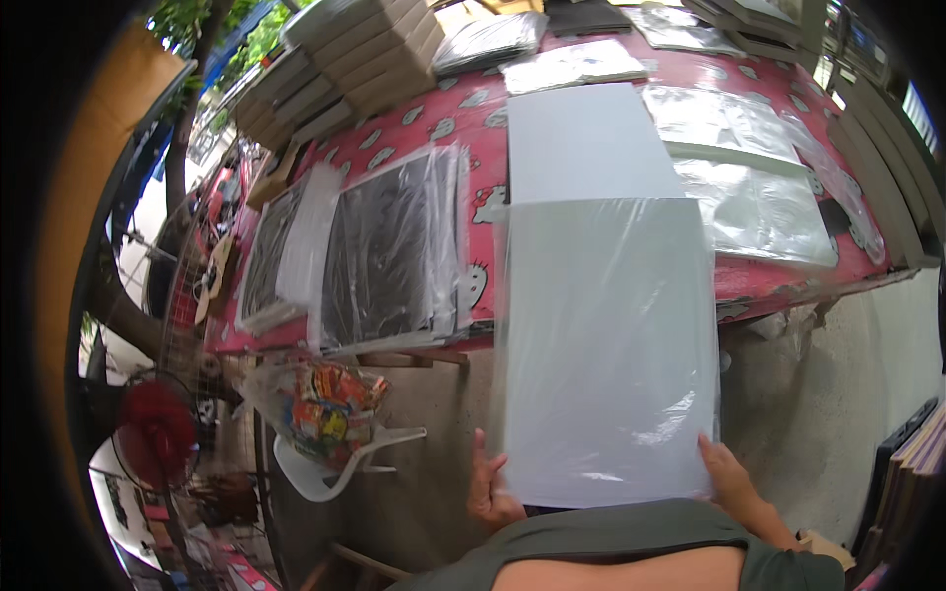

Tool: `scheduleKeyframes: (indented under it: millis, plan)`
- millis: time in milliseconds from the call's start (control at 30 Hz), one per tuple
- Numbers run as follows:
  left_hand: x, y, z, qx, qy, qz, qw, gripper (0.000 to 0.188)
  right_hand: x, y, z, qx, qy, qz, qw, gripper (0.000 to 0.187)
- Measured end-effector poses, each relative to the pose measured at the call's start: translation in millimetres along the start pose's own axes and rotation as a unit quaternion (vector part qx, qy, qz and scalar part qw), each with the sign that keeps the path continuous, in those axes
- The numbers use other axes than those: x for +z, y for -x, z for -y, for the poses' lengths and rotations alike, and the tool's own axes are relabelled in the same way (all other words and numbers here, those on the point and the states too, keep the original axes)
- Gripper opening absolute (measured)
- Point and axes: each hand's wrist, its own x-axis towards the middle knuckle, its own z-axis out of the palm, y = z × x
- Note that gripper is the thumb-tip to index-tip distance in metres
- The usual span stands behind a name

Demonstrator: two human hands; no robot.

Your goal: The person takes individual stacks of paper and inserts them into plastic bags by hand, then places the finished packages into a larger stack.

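A large pale white board in a clear plastic sleeve (606,355) reaches from the table over its front edge toward my body. At its near left corner, my left hand (493,491) grips the edge, with one finger pointing up beside the sleeve. My right hand (731,481) holds the near right edge, fingertips at the border and the other fingers hidden underneath. The plastic is loose along the left side and shines near the right corner. Its far end overlaps a plain pale board (586,143) lying on the table.
A pink-red patterned cloth covers the table (483,148). Sleeved dark sheets (379,251) lie left, and shiny clear sleeves (754,207) right. Stacked boxes (365,59) stand at the back left. Below the front edge sits a white plastic chair (330,478) with a bag of colourful packets (335,404).
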Motion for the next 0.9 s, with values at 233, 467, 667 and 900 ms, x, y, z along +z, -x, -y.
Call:
scheduleKeyframes:
  millis: [233,467,667,900]
  plan:
    - [-52.8,-153.3,19.9,0.229,-0.041,-0.32,0.919,0.017,46.7,-155.2,54.8,-0.164,-0.1,0.089,0.977,0.1]
    - [-161.3,-290.8,87.1,0.196,-0.336,-0.311,0.867,0.017,149.3,-308.7,103.3,-0.264,-0.052,-0.082,0.96,0.06]
    - [-105.1,-273.0,112.6,0.173,-0.431,-0.277,0.841,0.022,185.1,-338.3,92.8,-0.14,0.096,-0.072,0.983,0.054]
    - [-93.3,-239.3,178.0,0.243,-0.49,-0.088,0.832,0.032,139.5,-295.9,94.2,-0.181,0.011,-0.005,0.983,0.067]
